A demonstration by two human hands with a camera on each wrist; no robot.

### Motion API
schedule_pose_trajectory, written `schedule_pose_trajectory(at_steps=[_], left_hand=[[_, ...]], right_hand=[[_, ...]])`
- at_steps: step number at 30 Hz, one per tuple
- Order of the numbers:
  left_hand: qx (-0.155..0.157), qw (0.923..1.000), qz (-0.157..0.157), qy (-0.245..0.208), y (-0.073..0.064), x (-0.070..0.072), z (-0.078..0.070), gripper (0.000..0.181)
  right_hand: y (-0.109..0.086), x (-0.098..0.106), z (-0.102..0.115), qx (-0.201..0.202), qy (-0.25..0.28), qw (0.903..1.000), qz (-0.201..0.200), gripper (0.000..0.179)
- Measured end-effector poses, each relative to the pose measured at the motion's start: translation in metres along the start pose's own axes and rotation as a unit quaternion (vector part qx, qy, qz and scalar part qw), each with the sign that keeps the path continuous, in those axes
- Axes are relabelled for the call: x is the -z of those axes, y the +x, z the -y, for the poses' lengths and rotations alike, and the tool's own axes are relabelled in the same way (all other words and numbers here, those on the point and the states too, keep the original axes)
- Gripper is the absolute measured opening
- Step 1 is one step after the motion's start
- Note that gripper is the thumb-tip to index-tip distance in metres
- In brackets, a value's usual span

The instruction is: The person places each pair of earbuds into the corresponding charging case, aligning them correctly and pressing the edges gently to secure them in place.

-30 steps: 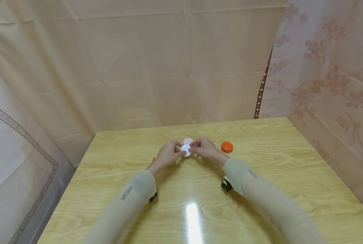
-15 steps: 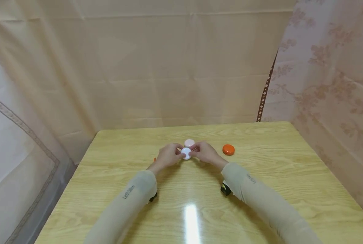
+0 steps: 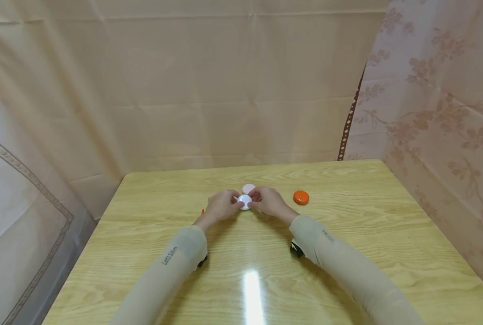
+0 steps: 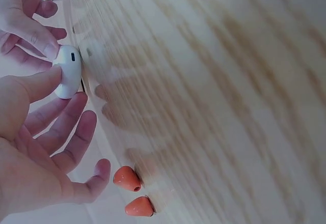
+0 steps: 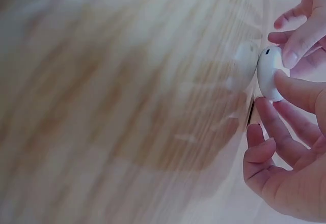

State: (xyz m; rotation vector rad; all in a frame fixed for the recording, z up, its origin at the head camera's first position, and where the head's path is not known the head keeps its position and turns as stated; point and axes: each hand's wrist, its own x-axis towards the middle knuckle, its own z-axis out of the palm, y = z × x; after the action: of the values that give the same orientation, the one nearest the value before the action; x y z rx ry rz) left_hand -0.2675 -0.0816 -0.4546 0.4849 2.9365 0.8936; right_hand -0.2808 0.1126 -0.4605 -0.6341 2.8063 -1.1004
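A white round case with a small dark slot in its rim lies between both hands, low at the tabletop. From one side my left hand pinches it, thumb on top and fingertips at the lower edge, as the left wrist view shows. On the opposite side my right hand grips it the same way, its thumb laid over the upper face. Just behind the case sits a pale pink round thing, partly covered by the right fingers. Whether the white case's lid is parted cannot be told.
An orange round case lies on the wooden table to the right of the right hand. Two small orange cone-shaped pieces stand beside the left hand. A beige curtain hangs behind the table's far edge.
The head view has shifted slightly. Both hands stay on the white case, with only small finger movement.
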Motion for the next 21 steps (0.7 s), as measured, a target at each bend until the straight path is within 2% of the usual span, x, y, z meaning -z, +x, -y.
schedule_pose_trajectory(at_steps=[7, 14, 21], left_hand=[[0.011, 0.9997, 0.022, 0.004, 0.002, 0.001, 0.0, 0.022], [0.031, 0.9985, 0.044, -0.013, 0.004, 0.003, 0.004, 0.02], [0.04, 0.9968, 0.069, -0.008, 0.008, 0.01, 0.002, 0.019]], right_hand=[[0.001, -0.003, 0.0, 0.0, -0.026, 0.9997, 0.0, 0.023], [0.002, -0.003, 0.005, 0.028, -0.099, 0.9946, 0.014, 0.021], [0.007, 0.002, 0.012, 0.012, -0.094, 0.995, 0.032, 0.021]])
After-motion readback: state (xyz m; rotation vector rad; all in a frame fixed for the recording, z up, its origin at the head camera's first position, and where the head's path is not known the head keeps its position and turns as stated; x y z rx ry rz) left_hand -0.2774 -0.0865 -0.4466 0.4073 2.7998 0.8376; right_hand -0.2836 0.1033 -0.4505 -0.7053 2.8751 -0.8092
